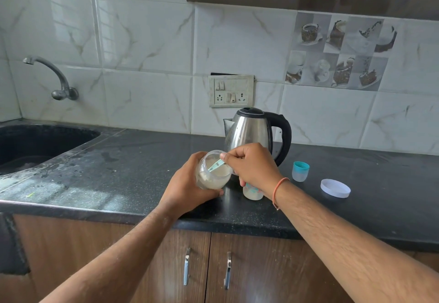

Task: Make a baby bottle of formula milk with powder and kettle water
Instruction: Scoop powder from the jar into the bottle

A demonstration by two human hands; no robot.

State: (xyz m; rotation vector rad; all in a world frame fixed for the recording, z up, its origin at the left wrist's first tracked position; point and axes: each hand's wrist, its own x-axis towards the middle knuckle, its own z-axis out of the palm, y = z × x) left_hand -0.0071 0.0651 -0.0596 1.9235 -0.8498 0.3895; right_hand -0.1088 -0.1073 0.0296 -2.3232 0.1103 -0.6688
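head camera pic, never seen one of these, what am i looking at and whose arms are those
There is one picture, taken by a camera worn on a person's head, looking forward and down. The arms are that person's own; there is no machine. The left hand holds a small clear jar of pale powder, tilted toward the right hand, which dips a green scoop into it. Just below the right hand, a baby bottle stands on the dark counter, partly hidden. Behind it is a steel kettle. To the right stand the bottle's cap and a white lid, probably the jar's. A sink is at far left.
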